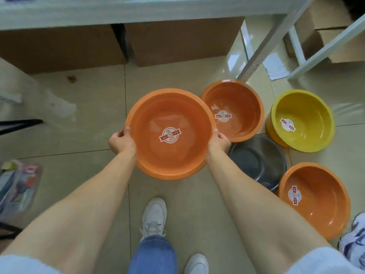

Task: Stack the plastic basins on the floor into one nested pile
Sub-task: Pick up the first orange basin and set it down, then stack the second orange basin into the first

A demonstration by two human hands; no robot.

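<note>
I hold an orange basin with a round sticker inside it above the floor, at the middle of the view. My left hand grips its left rim and my right hand grips its right rim. On the floor to the right stand a second orange basin, a yellow basin, a dark grey basin and a third orange basin. The held basin overlaps the second orange one's left edge. My right forearm hides part of the grey basin.
Cardboard boxes sit under a white shelf at the back. White metal shelf legs slant down behind the basins. Packaged goods lie at the left. My shoes stand below the held basin; another person's shoe is at the right edge.
</note>
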